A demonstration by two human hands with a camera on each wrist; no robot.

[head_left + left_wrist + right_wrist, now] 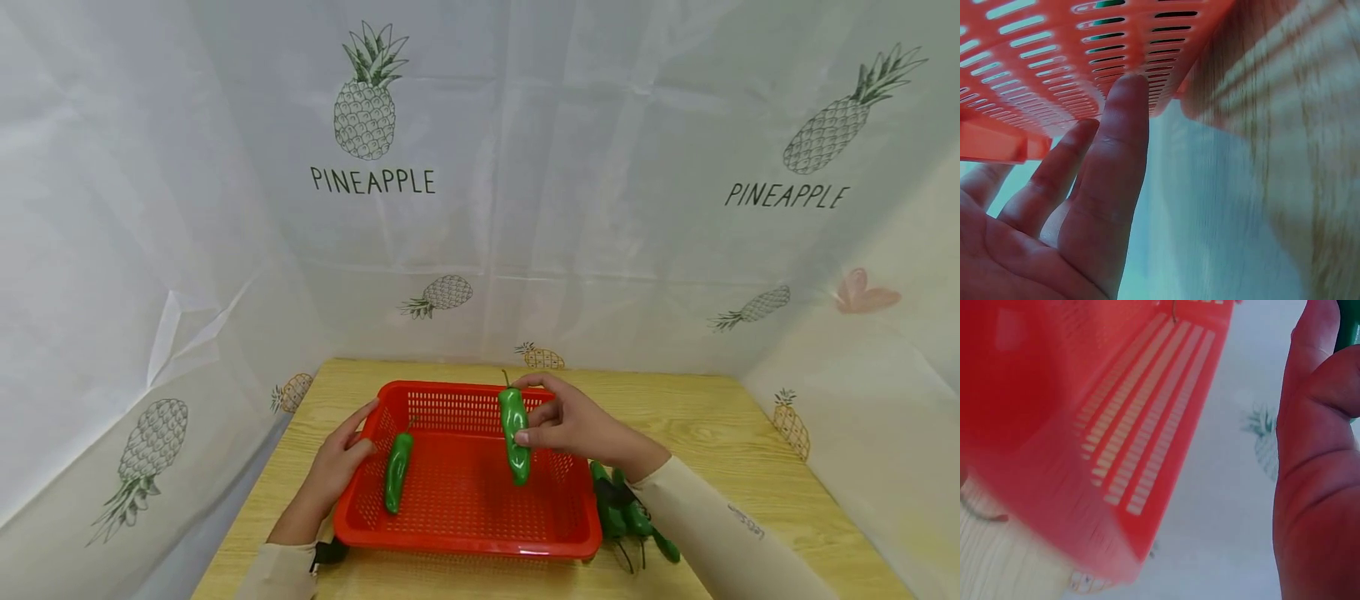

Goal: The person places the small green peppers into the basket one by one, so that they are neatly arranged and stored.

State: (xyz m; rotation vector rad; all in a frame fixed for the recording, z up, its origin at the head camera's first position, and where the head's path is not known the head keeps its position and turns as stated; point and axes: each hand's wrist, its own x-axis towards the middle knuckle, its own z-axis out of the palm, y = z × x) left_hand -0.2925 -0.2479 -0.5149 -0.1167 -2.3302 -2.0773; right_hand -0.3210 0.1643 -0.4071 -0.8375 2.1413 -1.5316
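Observation:
My right hand (573, 423) pinches a glossy green chili pepper (513, 433) between thumb and fingers. The pepper hangs upright, stem up, over the right part of a red plastic basket (465, 550). In the right wrist view only a sliver of its green body (1349, 325) shows past the fingers. My left hand (330, 471) is at the basket's left side. The left wrist view shows straight fingers (1113, 162) against the slotted outer wall. Inside the basket, a second green pepper (398, 473) lies along the left wall.
Several green peppers (637, 521) lie on the wooden table (697, 425) beside the basket's right end, partly hidden by my right forearm. White pineapple-print sheeting (570, 208) stands behind the table and along both sides. Something black (330, 552) shows at my left wrist.

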